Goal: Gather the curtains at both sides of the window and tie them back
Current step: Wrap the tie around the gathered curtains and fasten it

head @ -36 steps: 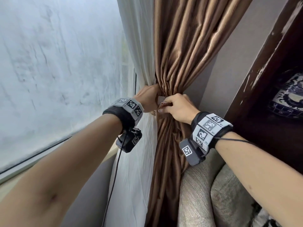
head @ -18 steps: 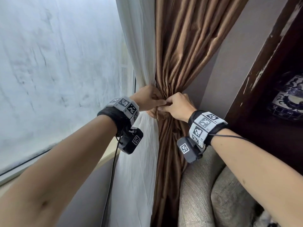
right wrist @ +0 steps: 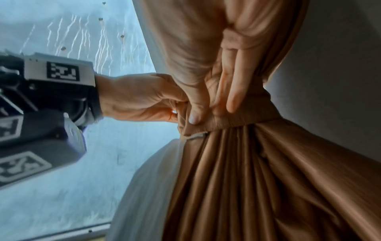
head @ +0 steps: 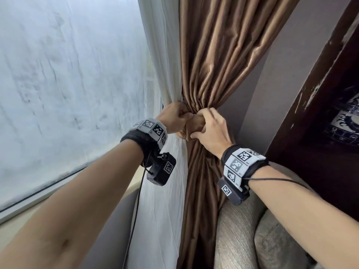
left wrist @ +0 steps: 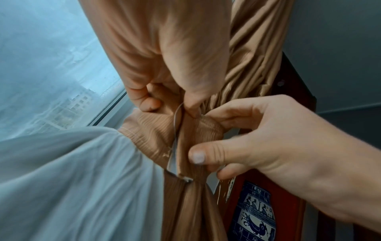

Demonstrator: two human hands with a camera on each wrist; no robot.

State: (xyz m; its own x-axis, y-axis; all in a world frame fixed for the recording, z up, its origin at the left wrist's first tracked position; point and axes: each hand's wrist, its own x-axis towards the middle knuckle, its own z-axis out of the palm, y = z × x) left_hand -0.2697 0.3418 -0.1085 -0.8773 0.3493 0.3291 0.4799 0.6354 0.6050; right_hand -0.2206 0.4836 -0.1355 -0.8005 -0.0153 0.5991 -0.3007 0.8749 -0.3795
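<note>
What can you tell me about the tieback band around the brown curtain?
The tieback band is a brown ribbed fabric strip, matching the brown curtain it cinches into a tight waist beside the white sheer curtain. It runs roughly level around the bundle. Its ends overlap at the front, showing a pale lining along one edge. The left hand pinches one end, and the right hand grips the other. Its fastening is hidden.

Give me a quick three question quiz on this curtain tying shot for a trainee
1. True or false: the brown curtain and the white sheer curtain are bunched together inside the tie-back band.
2. Which hand has its thumb pressed on the band's overlapping end?
3. Multiple choice: right of the curtains stands A) a ladder, B) a dark wooden cabinet, C) a mirror.

Key: 1 true; 2 the right hand, while the left hand pinches the other end; 3 B.
</note>
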